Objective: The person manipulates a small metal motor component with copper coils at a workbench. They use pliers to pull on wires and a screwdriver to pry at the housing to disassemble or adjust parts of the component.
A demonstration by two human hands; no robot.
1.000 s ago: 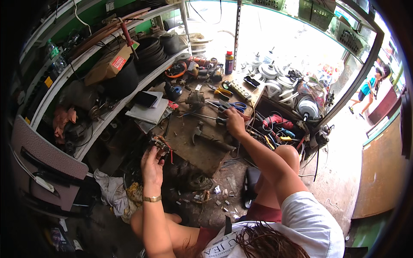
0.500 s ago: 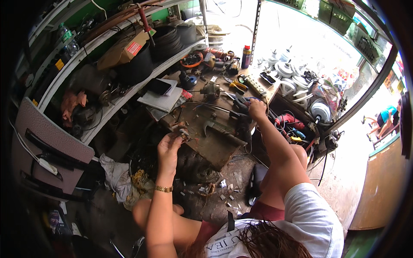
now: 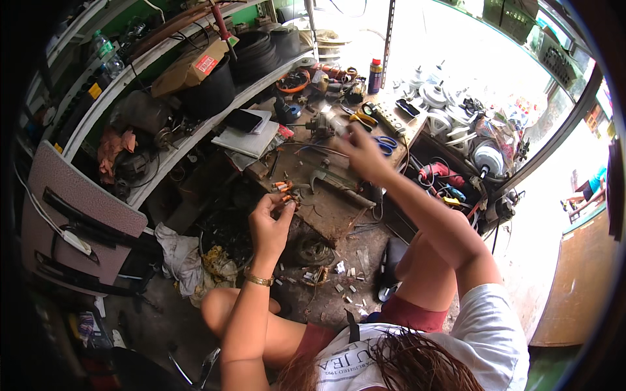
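Note:
My left hand pinches a small part with copper windings and loose wires, held up over the near left edge of the wooden worktop. Above the middle of the worktop is my right hand, its fingers smeared by motion; a pale blur near the fingertips is too unclear to name. Close by the right hand lie blue-handled scissors and yellow-and-black pliers. A motor-like metal part sits just beyond it. Between the two hands a hammer rests on the wood.
A phone lies on a white notebook at the worktop's left. Farther back stand a spray can and a power strip. Shelves run along the left. Small scraps litter the floor; red power tools lie at right.
My right hand has moved left from the scissors toward the motor-like part, uncovering the blue handles. My left hand, still holding the copper-wound part, has shifted slightly to the right.

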